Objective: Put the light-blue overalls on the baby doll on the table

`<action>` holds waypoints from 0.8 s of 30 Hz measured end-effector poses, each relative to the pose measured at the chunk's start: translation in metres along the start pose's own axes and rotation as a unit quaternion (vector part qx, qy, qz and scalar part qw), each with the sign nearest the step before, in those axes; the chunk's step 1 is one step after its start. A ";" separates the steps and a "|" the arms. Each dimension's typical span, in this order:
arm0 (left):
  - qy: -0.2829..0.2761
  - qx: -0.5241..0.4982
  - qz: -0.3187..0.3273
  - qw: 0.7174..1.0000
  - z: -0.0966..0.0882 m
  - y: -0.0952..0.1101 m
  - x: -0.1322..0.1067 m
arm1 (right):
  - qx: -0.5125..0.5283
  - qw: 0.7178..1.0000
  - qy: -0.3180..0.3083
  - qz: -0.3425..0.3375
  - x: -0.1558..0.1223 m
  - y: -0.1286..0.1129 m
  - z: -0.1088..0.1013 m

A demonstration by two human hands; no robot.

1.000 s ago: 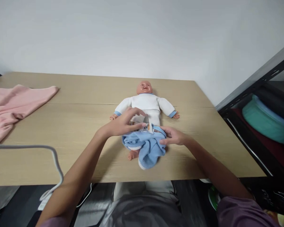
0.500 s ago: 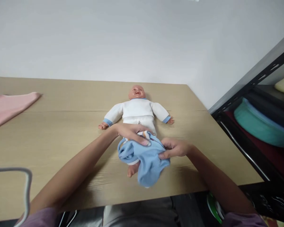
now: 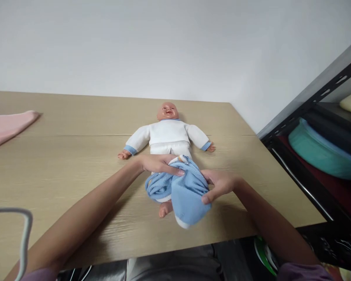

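Observation:
A baby doll (image 3: pixel 170 132) in a white outfit with blue cuffs lies face up on the table, its feet toward me. Blue doll pants (image 3: pixel 190 195) are bunched around its lower legs. One bare foot pokes out at the left; the other is covered by the cloth, where a white end shows at the bottom. My left hand (image 3: pixel 163 164) grips the upper edge of the pants, thumb on top. My right hand (image 3: pixel 218 185) pinches the right side of the same cloth between thumb and fingers.
A pink cloth (image 3: pixel 8 127) lies at the table's left. A grey cable or bar (image 3: pixel 25 226) curves up at the lower left. On the right stands a black metal shelf (image 3: pixel 298 179) holding a teal basin (image 3: pixel 321 152). A white wall is behind the table (image 3: pixel 76 164).
The blue cloth over the right leg has been spread smoother and wider, and a white end now shows at its bottom. Both hands keep their hold; the right thumb has shifted slightly.

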State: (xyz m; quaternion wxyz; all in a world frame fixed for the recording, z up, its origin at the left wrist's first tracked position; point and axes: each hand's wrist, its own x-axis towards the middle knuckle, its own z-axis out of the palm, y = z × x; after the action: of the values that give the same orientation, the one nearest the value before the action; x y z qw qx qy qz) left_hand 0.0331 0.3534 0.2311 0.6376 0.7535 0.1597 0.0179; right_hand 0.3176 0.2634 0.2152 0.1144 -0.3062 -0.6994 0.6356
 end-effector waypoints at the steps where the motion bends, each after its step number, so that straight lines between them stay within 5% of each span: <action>1: -0.013 -0.001 0.000 1.000 0.000 0.000 0.000 | -0.018 1.000 0.000 0.005 -0.001 -0.001 0.000; 4: -0.064 -0.010 -0.004 0.998 0.000 0.000 0.000 | 0.010 1.000 0.007 -0.007 -0.001 0.000 0.003; 7: -0.098 -0.032 -0.011 0.995 0.000 0.000 -0.002 | 0.120 0.987 0.085 -0.060 0.004 0.008 0.008; 11: -0.026 0.005 -0.003 1.000 0.001 0.000 -0.003 | 0.230 0.953 0.184 -0.066 0.011 0.017 0.013; 15: 0.054 -0.006 0.021 0.998 0.003 -0.001 -0.002 | 0.185 0.976 0.113 -0.012 0.008 0.015 0.008; 19: 0.047 -0.021 0.003 0.999 0.004 -0.007 0.000 | 0.141 0.990 0.024 0.010 0.003 0.016 0.003; 24: 0.020 -0.073 0.007 0.997 -0.003 -0.027 -0.002 | 0.229 0.963 0.141 -0.014 0.010 0.025 0.015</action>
State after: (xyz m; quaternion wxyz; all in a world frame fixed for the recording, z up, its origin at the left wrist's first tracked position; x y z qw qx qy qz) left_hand 0.0251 0.3595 0.2062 0.6876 0.7054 0.1649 0.0492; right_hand 0.3087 0.2570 0.1864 0.2879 -0.3487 -0.5162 0.7274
